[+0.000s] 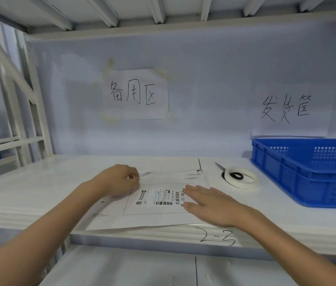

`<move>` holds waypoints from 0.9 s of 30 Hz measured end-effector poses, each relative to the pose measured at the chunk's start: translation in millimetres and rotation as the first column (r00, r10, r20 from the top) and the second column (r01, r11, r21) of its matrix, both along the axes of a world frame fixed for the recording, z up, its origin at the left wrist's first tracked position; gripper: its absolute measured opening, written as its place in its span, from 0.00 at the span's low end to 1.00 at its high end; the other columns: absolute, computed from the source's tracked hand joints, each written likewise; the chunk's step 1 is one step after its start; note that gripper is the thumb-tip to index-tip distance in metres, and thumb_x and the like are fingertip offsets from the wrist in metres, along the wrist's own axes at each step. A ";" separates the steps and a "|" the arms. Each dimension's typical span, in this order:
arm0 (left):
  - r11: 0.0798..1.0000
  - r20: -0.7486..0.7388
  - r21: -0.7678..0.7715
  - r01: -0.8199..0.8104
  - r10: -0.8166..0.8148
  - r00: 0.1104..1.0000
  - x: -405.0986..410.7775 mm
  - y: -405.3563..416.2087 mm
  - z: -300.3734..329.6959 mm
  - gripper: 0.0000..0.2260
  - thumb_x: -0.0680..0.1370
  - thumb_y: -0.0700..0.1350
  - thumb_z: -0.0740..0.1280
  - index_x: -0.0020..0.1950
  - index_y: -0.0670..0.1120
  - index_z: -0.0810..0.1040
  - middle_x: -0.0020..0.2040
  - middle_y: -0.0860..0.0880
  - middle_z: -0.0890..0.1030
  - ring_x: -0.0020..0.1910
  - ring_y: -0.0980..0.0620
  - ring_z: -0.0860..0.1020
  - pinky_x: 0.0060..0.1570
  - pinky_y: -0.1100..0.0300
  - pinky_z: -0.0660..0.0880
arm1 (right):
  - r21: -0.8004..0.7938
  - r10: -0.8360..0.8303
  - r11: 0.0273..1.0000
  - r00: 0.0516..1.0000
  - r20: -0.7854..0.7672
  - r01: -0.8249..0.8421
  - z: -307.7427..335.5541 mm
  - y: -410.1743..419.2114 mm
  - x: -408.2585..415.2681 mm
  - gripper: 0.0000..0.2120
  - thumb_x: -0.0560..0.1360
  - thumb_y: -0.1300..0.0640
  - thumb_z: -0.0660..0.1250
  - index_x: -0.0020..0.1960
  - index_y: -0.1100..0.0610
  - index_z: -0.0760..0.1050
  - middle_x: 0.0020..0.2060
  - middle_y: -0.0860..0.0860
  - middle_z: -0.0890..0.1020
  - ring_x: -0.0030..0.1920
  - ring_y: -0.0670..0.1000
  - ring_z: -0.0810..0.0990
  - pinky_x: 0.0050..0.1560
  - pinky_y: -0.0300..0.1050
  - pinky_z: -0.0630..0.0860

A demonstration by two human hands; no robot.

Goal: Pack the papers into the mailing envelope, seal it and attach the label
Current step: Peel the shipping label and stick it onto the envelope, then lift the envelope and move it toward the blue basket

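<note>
A white mailing envelope lies flat on the white shelf, its front edge over the shelf lip. On it sits a clear-bordered shipping label with barcodes. My right hand lies flat with straight fingers on the label's right end. My left hand is at the label's upper left corner, fingers curled; it seems to pinch a thin clear strip that runs to the right, though blur makes the pinch unsure. No papers are visible.
A white tape roll lies right of the envelope, with scissors partly under it. A blue plastic crate stands at the right. Handwritten paper signs hang on the back wall. A lower shelf shows below.
</note>
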State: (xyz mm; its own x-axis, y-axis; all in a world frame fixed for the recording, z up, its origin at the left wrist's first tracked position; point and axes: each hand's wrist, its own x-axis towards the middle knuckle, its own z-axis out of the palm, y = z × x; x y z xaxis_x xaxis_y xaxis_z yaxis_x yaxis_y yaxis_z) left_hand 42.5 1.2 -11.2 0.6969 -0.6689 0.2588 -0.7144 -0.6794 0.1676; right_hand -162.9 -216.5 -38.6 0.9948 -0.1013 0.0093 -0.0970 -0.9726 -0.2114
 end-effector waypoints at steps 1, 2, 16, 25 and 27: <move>0.999 -0.011 0.042 -0.020 0.021 1.000 5.9 -2.5 -4.2 0.15 0.78 0.55 0.59 0.59 0.53 0.80 0.57 0.50 0.80 0.57 0.47 0.77 0.56 0.55 0.73 | 0.006 0.002 1.000 1.000 0.005 -0.002 0.5 -0.1 -0.9 0.29 0.80 0.38 0.49 0.79 0.44 0.50 0.78 0.39 0.49 0.77 0.40 0.45 0.77 0.46 0.44; 0.997 -0.027 0.057 -0.055 0.057 0.998 12.0 -3.6 -9.2 0.17 0.80 0.55 0.58 0.66 0.53 0.77 0.63 0.48 0.78 0.63 0.45 0.74 0.62 0.53 0.71 | 0.011 0.003 1.000 1.000 0.010 -0.003 1.1 -0.3 -1.7 0.29 0.80 0.38 0.49 0.79 0.45 0.51 0.78 0.40 0.50 0.77 0.41 0.46 0.77 0.46 0.44; 0.896 -0.205 0.371 0.244 -0.177 0.962 -95.5 33.8 -23.1 0.45 0.66 0.80 0.53 0.77 0.66 0.40 0.79 0.62 0.41 0.78 0.57 0.40 0.77 0.51 0.41 | 0.104 -0.039 0.994 0.997 0.063 0.032 3.6 -0.7 -3.2 0.26 0.79 0.44 0.54 0.76 0.43 0.58 0.77 0.39 0.58 0.77 0.47 0.55 0.74 0.45 0.51; 0.932 -0.031 0.255 0.256 -0.257 0.966 -100.4 50.4 -33.7 0.45 0.64 0.80 0.40 0.79 0.63 0.50 0.79 0.64 0.52 0.79 0.59 0.51 0.77 0.58 0.49 | 0.299 -0.140 0.950 0.977 0.163 0.087 2.3 -3.9 -6.5 0.21 0.72 0.47 0.57 0.64 0.42 0.74 0.66 0.40 0.75 0.65 0.45 0.73 0.67 0.46 0.69; 0.947 0.057 0.205 0.246 -0.263 0.963 -103.9 53.5 -31.1 0.40 0.69 0.78 0.44 0.77 0.61 0.61 0.76 0.64 0.64 0.75 0.60 0.62 0.73 0.60 0.60 | 0.386 -0.203 0.919 0.937 0.285 0.082 1.3 -6.1 -8.2 0.14 0.74 0.54 0.60 0.55 0.46 0.80 0.55 0.43 0.82 0.54 0.45 0.79 0.57 0.41 0.76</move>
State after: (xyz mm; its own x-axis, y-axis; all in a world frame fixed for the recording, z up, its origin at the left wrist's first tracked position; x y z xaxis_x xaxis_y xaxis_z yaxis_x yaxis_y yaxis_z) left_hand -61.5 54.8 -42.3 0.4784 -0.8643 0.1555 -0.8735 -0.4865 -0.0169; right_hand -171.2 -222.6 -37.3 0.9204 -0.2981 0.2529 -0.0984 -0.8027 -0.5882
